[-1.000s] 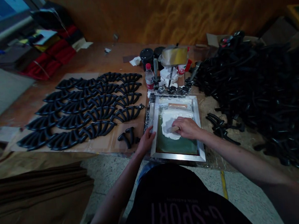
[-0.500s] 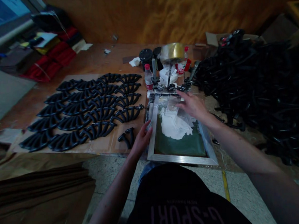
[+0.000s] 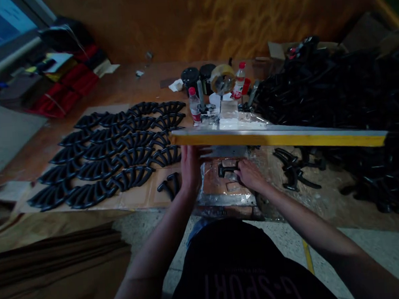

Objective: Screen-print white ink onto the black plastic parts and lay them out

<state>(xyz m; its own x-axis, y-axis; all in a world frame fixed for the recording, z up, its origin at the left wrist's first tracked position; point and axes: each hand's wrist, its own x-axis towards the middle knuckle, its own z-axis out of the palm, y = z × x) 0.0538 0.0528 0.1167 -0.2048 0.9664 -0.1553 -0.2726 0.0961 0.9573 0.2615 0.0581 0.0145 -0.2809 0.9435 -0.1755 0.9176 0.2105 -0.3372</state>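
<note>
The screen printing frame (image 3: 280, 136) is tilted up, its yellow-edged near side towards me. My left hand (image 3: 189, 170) is at the frame's left end, fingers reaching under the edge and partly blurred; it appears to hold the frame up. Below it, my right hand (image 3: 251, 174) pinches the end of a black curved handle-like part (image 3: 225, 170), which lies over the tape-covered printing base (image 3: 216, 194). Two similar black parts (image 3: 169, 186) lie just left of my left hand.
Rows of black curved parts (image 3: 100, 149) lie on cardboard to the left. A large heap of black parts (image 3: 339, 89) covers the right side, with several loose ones nearer. Behind the frame stand bottles (image 3: 194, 106), dark tubs (image 3: 190, 78) and a tape roll (image 3: 222, 79).
The screen frame with white ink has swung up from lying flat, uncovering the base. My right hand has come down from the screen's far end and now grips a black part.
</note>
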